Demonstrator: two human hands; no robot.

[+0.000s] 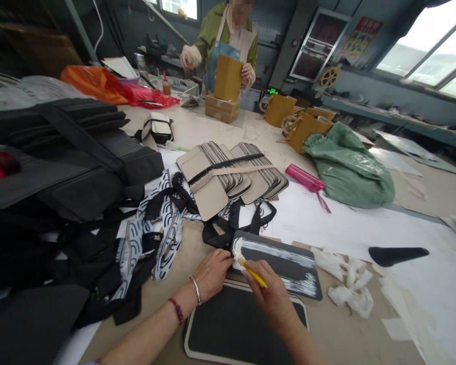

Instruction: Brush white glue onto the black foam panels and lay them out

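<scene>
My right hand (270,294) is closed round a yellow-handled brush (255,274) whose white, glue-loaded tip rests on the left end of a dark rounded panel (285,263) streaked with white glue. My left hand (212,272) presses down on that panel's left edge, fingers curled; a bangle and a red bead bracelet sit on its wrist. A second black panel with a pale border (235,327) lies under my hands, nearer to me.
Black bag parts and patterned straps (163,223) pile up on the left. Fanned stacks of tan panels (231,170), a pink tube (304,178), a green bag (347,167) and white rags (349,284) lie beyond. A person in an apron (228,45) holds a tan box across the table.
</scene>
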